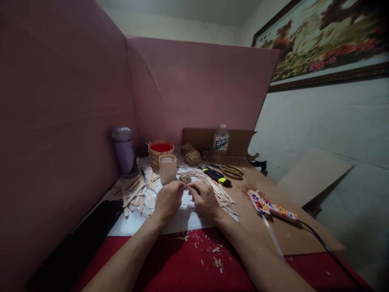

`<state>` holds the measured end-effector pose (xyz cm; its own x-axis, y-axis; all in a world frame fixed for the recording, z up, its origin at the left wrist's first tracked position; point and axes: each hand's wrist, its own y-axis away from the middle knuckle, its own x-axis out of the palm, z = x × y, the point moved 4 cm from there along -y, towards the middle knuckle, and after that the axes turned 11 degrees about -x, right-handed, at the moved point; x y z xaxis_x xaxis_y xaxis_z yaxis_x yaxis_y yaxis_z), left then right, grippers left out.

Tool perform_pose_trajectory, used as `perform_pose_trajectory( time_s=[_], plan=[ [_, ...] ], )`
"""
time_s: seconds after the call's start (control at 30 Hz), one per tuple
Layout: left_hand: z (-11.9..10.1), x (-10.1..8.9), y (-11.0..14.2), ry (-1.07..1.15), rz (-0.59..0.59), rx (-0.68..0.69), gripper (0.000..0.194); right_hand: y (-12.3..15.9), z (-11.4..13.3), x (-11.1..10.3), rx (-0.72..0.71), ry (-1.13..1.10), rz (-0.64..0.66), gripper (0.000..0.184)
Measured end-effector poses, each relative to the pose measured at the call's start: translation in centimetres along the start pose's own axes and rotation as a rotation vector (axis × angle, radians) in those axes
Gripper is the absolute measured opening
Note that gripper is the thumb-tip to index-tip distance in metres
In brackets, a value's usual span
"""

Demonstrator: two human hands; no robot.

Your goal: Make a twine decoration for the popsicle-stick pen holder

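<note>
My left hand (170, 199) and my right hand (204, 198) meet over the white sheet (133, 227), fingers closed in a pinch. Between their fingertips runs a short bit of brown twine (186, 186), mostly hidden by the fingers. Just beyond them lies a small ball of twine (185, 178). A pale cup-shaped holder of wooden sticks (167, 170) stands upright behind my left hand. Past it is a wider stick-sided basket (154, 157) with a red inside and twine around it. Loose wooden sticks (136, 194) are scattered left of my left hand, and more lie beside my right.
A purple bottle (124, 154) stands at left, near a black flat object (91, 227). Larger twine balls (192, 156) and a clear bottle (221, 140) are at the back. To the right lie a yellow-black cutter (217, 176), scissors (232, 171) and a flowered glue gun (270, 207) with its cord.
</note>
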<state>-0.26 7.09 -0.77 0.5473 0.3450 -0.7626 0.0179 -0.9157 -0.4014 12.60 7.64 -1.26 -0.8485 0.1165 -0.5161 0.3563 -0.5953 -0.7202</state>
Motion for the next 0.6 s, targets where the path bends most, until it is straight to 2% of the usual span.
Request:
perform_pose_trajectory(
  time_s=[0.1, 0.43, 0.6],
  plan=[
    [-0.1, -0.1, 0.0, -0.049, -0.010, -0.004, 0.024, 0.1, -0.4, 0.2, 0.069, -0.067, 0.012, 0.018],
    [0.1, 0.1, -0.1, -0.015, 0.008, 0.006, 0.023, 0.4, -1.4, 0.7, 0.269, -0.276, -0.029, 0.016],
    [0.0, 0.4, -0.2, -0.056, 0.021, 0.018, 0.024, 0.5, -1.4, 0.8, 0.314, -0.331, -0.033, 0.014]
  ],
)
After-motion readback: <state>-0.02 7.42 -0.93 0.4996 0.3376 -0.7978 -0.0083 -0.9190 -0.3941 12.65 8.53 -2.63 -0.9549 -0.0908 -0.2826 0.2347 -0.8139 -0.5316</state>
